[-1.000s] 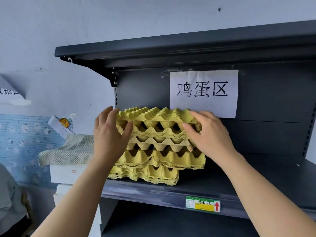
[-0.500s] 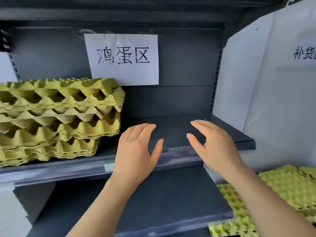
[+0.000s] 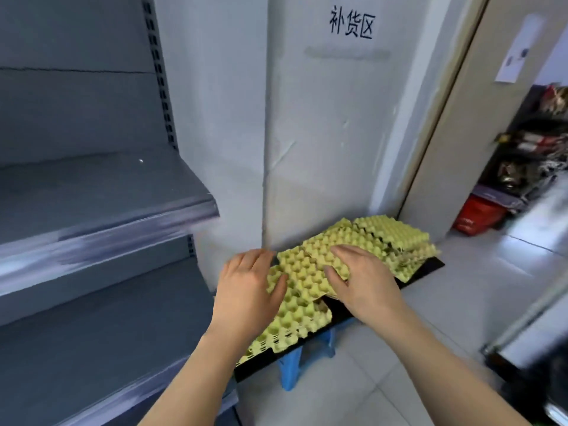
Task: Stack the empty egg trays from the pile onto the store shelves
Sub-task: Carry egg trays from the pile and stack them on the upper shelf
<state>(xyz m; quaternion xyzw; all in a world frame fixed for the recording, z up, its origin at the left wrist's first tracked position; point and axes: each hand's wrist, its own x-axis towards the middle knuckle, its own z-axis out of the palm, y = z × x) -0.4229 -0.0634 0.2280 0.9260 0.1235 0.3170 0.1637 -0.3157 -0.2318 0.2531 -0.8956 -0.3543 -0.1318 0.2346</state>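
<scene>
A pile of yellow-green egg trays [image 3: 307, 281] lies on a black board [image 3: 425, 269] set on blue stools against the white wall. My left hand [image 3: 249, 290] hovers over the pile's left part with straight fingers spread, holding nothing. Above the pile's middle, my right hand [image 3: 359, 278] is also spread and empty. Whether either hand touches the trays I cannot tell. The dark grey store shelves [image 3: 101, 192] fill the left of the view, and the shelf boards seen here carry no trays.
A paper sign [image 3: 352, 26] hangs on the wall above the pile. A blue stool [image 3: 289, 367] props the board over a tiled floor. To the right is a door frame, a red box [image 3: 476, 216] and cluttered racks beyond.
My view has swung right and down, from the shelf with the stacked trays to the floor pile. Both hands left the shelf stack and now reach over the pile.
</scene>
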